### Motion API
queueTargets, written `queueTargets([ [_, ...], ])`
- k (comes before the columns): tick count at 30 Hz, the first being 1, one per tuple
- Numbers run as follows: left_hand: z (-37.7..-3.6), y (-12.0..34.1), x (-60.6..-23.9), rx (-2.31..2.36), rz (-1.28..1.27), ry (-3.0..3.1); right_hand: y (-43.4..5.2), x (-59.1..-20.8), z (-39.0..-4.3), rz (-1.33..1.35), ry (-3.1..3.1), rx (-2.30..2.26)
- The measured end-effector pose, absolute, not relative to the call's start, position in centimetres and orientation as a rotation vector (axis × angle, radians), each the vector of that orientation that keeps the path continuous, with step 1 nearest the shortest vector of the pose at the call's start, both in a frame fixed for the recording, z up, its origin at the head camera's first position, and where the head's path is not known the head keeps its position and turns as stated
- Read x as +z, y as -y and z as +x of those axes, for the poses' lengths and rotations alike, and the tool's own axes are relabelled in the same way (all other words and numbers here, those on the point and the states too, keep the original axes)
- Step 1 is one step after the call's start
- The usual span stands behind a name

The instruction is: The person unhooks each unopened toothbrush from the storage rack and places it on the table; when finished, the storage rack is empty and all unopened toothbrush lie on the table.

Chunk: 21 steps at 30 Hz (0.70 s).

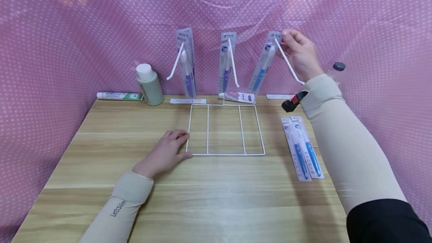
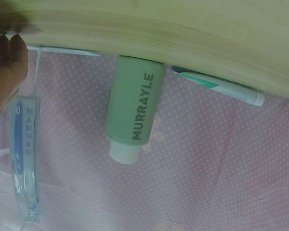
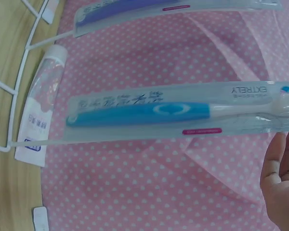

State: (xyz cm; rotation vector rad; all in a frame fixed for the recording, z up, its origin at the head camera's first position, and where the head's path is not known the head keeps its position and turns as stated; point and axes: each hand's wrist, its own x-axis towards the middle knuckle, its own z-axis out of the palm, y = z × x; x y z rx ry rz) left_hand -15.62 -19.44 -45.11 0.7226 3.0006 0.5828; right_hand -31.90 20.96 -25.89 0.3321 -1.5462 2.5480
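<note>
Right hand [image 1: 300, 53] pinches the light, slippery blue toothbrush pack [image 1: 262, 68] by its stiff top at the wire rack's [image 1: 225, 130] right hook, while the left hand [image 1: 167, 153] rests flat and relaxed against the rack's base.

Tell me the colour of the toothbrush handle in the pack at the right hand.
Blue, clearest in the right wrist view: toothbrush.

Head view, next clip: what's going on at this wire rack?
A person is working at a white wire rack on a wooden table. The right hand pinches the top of a packaged blue toothbrush at the rack's right hook. Two more packaged toothbrushes hang on the left hook and the middle hook. The left hand rests flat at the rack's base, fingers touching its left edge. Two more packs lie on the table to the right; a green bottle and a toothpaste tube sit at the back left.
</note>
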Motion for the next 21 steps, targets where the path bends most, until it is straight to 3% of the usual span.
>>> queueTargets([
  [21,-15.8,19.4,-45.1,0.582,0.714,-2.997,-21.7,-26.3,-29.7,0.287,1.787,2.472],
])
